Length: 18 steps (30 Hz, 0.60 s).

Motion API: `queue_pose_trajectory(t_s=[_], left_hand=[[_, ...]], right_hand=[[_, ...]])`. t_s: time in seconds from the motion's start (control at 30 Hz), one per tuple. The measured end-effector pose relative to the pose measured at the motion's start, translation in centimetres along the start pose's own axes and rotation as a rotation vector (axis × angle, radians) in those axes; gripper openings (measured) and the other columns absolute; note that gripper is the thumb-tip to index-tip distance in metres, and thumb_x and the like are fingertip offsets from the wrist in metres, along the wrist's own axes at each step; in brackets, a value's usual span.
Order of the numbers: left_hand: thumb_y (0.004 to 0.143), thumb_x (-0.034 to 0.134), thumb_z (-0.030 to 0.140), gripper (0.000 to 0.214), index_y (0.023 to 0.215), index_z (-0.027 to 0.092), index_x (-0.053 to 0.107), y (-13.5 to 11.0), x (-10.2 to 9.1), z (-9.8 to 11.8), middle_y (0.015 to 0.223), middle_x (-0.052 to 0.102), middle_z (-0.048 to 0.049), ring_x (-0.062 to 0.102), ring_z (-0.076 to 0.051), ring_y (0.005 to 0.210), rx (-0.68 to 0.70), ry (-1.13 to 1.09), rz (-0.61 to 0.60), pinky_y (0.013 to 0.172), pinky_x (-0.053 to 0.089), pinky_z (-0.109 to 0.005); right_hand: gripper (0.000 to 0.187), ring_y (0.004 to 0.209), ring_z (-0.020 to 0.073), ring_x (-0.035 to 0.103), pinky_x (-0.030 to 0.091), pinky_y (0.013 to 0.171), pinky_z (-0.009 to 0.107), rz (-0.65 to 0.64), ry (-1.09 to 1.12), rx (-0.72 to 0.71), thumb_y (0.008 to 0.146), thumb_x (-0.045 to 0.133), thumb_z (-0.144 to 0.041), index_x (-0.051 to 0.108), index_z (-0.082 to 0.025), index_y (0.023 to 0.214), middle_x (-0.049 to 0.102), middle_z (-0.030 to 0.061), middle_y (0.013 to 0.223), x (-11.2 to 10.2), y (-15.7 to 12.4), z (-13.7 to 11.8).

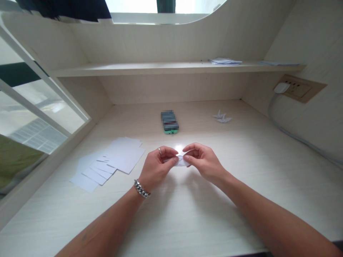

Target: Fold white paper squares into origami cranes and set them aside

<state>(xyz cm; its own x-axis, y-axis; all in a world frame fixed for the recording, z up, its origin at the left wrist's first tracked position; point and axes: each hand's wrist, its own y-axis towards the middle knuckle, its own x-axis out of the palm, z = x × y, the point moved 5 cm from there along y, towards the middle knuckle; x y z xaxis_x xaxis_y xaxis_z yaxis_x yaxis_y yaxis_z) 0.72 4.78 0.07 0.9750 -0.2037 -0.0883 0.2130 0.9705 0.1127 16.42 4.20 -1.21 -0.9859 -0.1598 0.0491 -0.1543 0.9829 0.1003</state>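
A small piece of folded white paper (181, 162) is pinched between both hands, just above the pale desk. My left hand (158, 165), with a ring and a chain bracelet at the wrist, grips its left end between thumb and fingers. The right end is held the same way by my right hand (203, 162). Fingers cover much of the paper, so its exact folds are hard to make out. Left of my hands lie several loose white paper sheets (125, 151), fanned and overlapping.
A phone with a green edge (170, 122) lies beyond my hands. Small folded paper shapes (222, 117) sit further right. Stacked papers (225, 61) rest on the shelf (150, 68). A white plug (281, 87) with its cable (300, 138) is in the right wall's socket (302, 88).
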Motion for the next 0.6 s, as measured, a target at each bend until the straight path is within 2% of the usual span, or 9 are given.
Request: queue_pose_trajectory(t_s=[0.2, 0.33, 0.47, 0.6], left_hand=[[0.069, 0.075, 0.021, 0.016, 0.082, 0.014, 0.068, -0.09, 0.14, -0.08, 0.08, 0.073, -0.0053, 0.069, -0.017, 0.074, 0.005, 0.0, -0.003, 0.071, 0.056, -0.028], [0.07, 0.073, 0.019, 0.015, 0.083, 0.014, 0.07, -0.06, 0.12, 0.1, 0.079, 0.073, -0.006, 0.068, -0.017, 0.073, -0.028, 0.007, -0.033, 0.07, 0.055, -0.028], [0.071, 0.068, 0.016, 0.011, 0.081, 0.014, 0.072, 0.05, -0.26, 0.33, 0.079, 0.073, -0.0052, 0.066, -0.015, 0.07, -0.046, 0.002, -0.009, 0.064, 0.052, -0.024], [0.072, 0.069, 0.021, 0.012, 0.082, 0.014, 0.072, 0.1, -0.18, 0.03, 0.077, 0.073, -0.006, 0.066, -0.015, 0.068, -0.057, 0.03, -0.009, 0.061, 0.052, -0.025]], right_hand=[[0.026, 0.067, 0.0155, 0.061, 0.047, 0.063, 0.03, -0.043, -0.029, 0.025, 0.074, 0.071, -0.028, 0.063, -0.016, 0.096, 0.065, 0.0015, 0.072, 0.39, -0.03, 0.25], [0.023, 0.066, 0.0141, 0.058, 0.044, 0.061, 0.028, -0.06, -0.02, 0.002, 0.074, 0.071, -0.027, 0.062, -0.017, 0.092, 0.063, 0.0001, 0.071, 0.47, -0.09, 0.14], [0.025, 0.065, 0.0137, 0.058, 0.044, 0.061, 0.027, -0.061, 0.011, 0.026, 0.072, 0.073, -0.027, 0.061, -0.017, 0.092, 0.064, -0.0003, 0.07, 0.3, -0.03, 0.17], [0.027, 0.066, 0.0146, 0.06, 0.045, 0.062, 0.028, -0.07, 0.011, 0.032, 0.072, 0.073, -0.028, 0.06, -0.018, 0.093, 0.065, -0.0003, 0.07, 0.36, -0.09, 0.28]])
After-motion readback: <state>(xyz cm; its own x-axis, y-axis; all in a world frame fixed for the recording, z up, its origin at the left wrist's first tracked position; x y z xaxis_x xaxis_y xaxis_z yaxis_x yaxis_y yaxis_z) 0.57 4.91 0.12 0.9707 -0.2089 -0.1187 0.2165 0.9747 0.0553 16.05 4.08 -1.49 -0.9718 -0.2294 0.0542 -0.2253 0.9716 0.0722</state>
